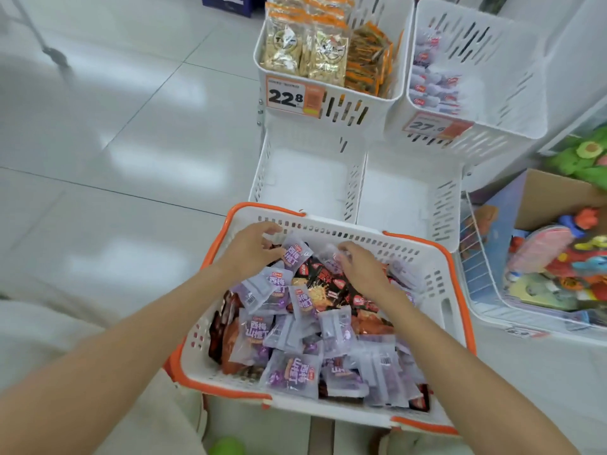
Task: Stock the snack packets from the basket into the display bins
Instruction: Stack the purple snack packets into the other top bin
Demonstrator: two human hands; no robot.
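Note:
A white basket with an orange rim (456, 310) sits in front of me, full of several purple snack packets (292, 372) and black-and-red ones (323, 287). My left hand (251, 249) reaches into the basket's far left corner, its curled fingers closing on a purple packet (295, 254). My right hand (359, 269) lies over the far middle, pinching another purple packet (331, 259). Just beyond the basket stand two low white display bins, left (305, 178) and right (400, 195), both bare inside.
Behind these, a raised bin (345, 110) holds beige and orange packets and carries a 22.8 tag. A second raised bin (512, 103) holds purple packets. A wire bin with a box of toys (555, 257) stands at right. Glossy tiled floor lies to the left.

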